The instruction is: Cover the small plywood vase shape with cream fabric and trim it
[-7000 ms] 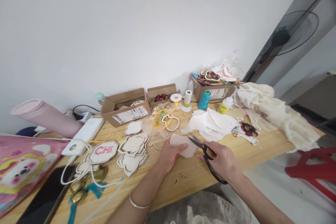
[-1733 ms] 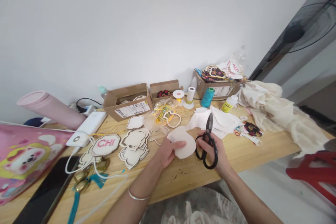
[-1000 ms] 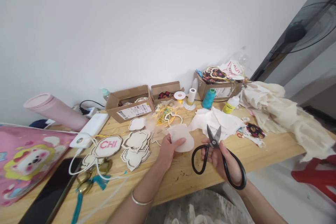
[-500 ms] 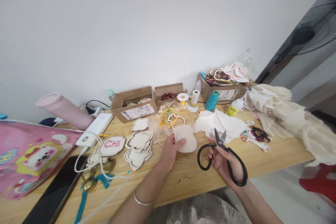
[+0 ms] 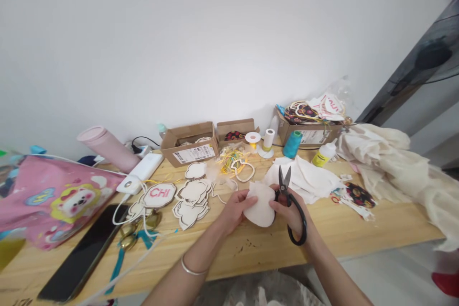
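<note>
While our left hand [image 5: 234,210] and right hand [image 5: 292,213] angle inward, both pinch the white cloth piece [image 5: 259,204] between them; our right also grips the scissors [image 5: 285,186] (blades parted, pointing away).

Wooden table [image 5: 344,224]: phone [image 5: 84,251], white cutouts [image 5: 193,201], cardboard boxes [image 5: 190,146], blue thread spool [image 5: 292,144], white cloth [image 5: 308,179].

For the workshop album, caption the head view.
Left hand and right hand hold a white fabric piece, black-handled scissors open in the right, above a wooden table.
</note>
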The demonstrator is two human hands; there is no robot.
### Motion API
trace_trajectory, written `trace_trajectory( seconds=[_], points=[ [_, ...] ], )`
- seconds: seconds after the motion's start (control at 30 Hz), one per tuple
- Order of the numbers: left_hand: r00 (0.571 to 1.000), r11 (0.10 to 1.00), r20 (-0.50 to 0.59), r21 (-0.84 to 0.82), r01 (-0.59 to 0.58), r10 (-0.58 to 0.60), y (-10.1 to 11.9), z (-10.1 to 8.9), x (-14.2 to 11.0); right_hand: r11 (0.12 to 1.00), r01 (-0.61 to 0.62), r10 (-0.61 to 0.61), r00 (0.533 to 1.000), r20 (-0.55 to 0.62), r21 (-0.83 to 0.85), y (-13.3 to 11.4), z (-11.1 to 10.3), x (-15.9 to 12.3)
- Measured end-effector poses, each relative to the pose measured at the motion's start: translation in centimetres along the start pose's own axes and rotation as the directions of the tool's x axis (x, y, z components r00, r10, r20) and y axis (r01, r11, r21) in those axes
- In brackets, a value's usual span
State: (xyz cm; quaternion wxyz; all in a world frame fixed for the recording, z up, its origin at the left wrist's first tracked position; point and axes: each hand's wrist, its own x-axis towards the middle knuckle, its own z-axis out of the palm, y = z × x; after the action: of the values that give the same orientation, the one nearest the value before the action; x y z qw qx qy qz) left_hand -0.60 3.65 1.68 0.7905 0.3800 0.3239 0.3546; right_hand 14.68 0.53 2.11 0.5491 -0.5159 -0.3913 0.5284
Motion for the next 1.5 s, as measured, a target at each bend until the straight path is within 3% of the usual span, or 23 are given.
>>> trace_trajectory(
  seconds=[0.2, 0.37, 0.53, 0.73, 0.83, 1.07, 1.13, 1.2, 1.3, 1.37, 1.43, 1.5],
  points=[
    [0.999, 0.992, 0.036, -0.125, -0.001, 0.006, 1.1, 0.8, -1.0, 0.950, -0.013, 0.030, 0.998, -0.050, 0.312, 1.7, -0.3, 0.6],
    [0.986, 0.987, -0.120, -0.096, -0.128, 0.116, -0.7, 2.1, -1.3, 0.906, 0.028, 0.043, 0.987, -0.157, 0.423, 2.3, -0.1, 1.1],
    [0.890, 0.961, -0.391, -0.046, -0.274, 0.235, -2.2, 4.7, -0.8, 0.869, 0.024, 0.098, 0.971, -0.219, 0.495, 2.7, 0.2, 0.6],
    [0.795, 0.939, -0.516, 0.062, -0.337, 0.319, -1.8, 5.6, -0.4, 0.909, -0.017, 0.047, 0.997, -0.062, 0.416, 2.7, -0.8, 0.0],
    [0.768, 0.930, -0.526, 0.155, -0.334, 0.364, -2.0, 6.0, -0.6, 0.906, -0.036, 0.046, 0.999, -0.013, 0.421, 2.6, -1.1, 0.2],
    [0.753, 0.837, -0.406, 0.422, -0.348, 0.518, -1.7, 8.0, -2.8, 0.831, -0.142, 0.069, 0.986, 0.154, 0.537, 2.2, -0.9, -0.6],
    [0.731, 0.776, -0.365, 0.524, -0.351, 0.577, -1.1, 7.6, -3.3, 0.780, -0.173, 0.061, 0.977, 0.202, 0.602, 1.6, -1.1, -0.9],
    [0.724, 0.710, -0.325, 0.629, -0.315, 0.609, -0.4, 6.7, -3.4, 0.698, -0.305, 0.111, 0.940, 0.322, 0.648, 0.7, -1.2, -1.2],
    [0.785, 0.663, -0.217, 0.687, -0.299, 0.580, 1.1, 5.1, -2.9, 0.564, -0.595, 0.229, 0.779, 0.584, 0.573, -0.8, -1.3, -1.7],
    [0.848, 0.626, -0.083, 0.712, -0.317, 0.524, 2.2, 4.4, -2.4, 0.503, -0.700, 0.271, 0.685, 0.676, 0.508, -1.2, -1.0, -2.2],
    [0.886, 0.562, 0.067, 0.750, -0.349, 0.459, 3.3, 4.3, -2.1, 0.491, -0.724, 0.278, 0.657, 0.701, 0.484, -0.9, -0.7, -2.6],
    [0.893, 0.519, 0.177, 0.760, -0.391, 0.413, 4.1, 4.4, -1.9, 0.588, -0.641, 0.221, 0.714, 0.664, 0.494, 0.0, -0.4, -2.8]
  ],
)
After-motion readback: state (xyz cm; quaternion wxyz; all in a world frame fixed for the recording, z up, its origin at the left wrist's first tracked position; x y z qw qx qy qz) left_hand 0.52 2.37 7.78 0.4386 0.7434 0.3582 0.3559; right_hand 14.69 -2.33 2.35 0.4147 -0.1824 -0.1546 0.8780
